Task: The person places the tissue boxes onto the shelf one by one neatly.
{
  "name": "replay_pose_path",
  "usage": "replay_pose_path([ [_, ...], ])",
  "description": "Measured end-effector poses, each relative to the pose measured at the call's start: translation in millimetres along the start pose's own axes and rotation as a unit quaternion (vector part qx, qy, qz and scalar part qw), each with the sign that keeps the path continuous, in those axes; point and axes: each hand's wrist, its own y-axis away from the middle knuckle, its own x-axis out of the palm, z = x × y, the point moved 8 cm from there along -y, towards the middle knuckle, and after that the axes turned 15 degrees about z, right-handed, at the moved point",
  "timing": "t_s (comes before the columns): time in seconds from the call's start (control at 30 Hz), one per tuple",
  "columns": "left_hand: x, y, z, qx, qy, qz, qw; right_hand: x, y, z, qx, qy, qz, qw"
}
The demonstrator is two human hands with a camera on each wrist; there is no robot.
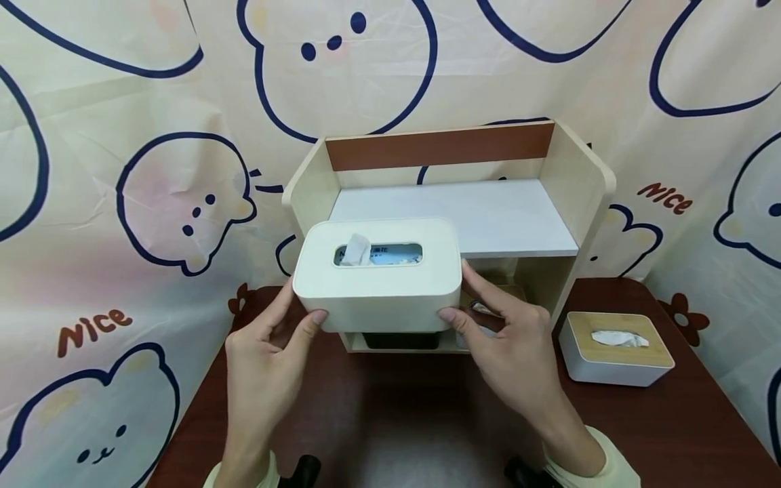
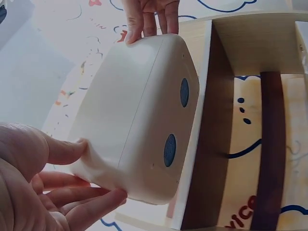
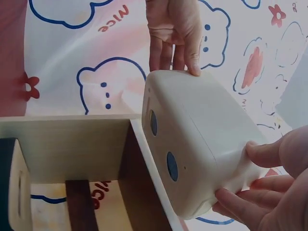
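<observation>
Both hands hold a cream tissue box (image 1: pixel 375 313) up in front of a small desktop shelf (image 1: pixel 506 213). Its slotted top shows a tissue and a printed blue pack inside. My left hand (image 1: pixel 262 369) grips the left end, thumb on the front wall. At the opposite end, my right hand (image 1: pixel 518 352) grips it the same way, fingers along the side. From the wrist views the underside is visible, with two dark blue ovals (image 2: pixel 170 150). The box overlaps the front edge of the shelf's upper board in the head view.
A second tissue box (image 1: pixel 619 349) with a wooden lid stands on the dark brown table (image 1: pixel 415 413), right of the shelf. Inside the lower compartment are a black object (image 1: pixel 403 341) and other small items, partly hidden. Patterned fabric (image 1: pixel 177 203) hangs behind.
</observation>
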Motion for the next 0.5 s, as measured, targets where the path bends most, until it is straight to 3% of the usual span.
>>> replay_pose_path([
  [0.2, -2.4, -16.1, -7.1, 0.015, 0.014, 0.000, 0.9998, -8, -17, 5, 0.001, 0.002, 0.000, 1.000],
  [0.5, 4.1, -51.2, -4.6, 0.025, 0.057, 0.000, 0.9980, -15, -46, -5, 0.026, -0.009, -0.017, 0.999],
])
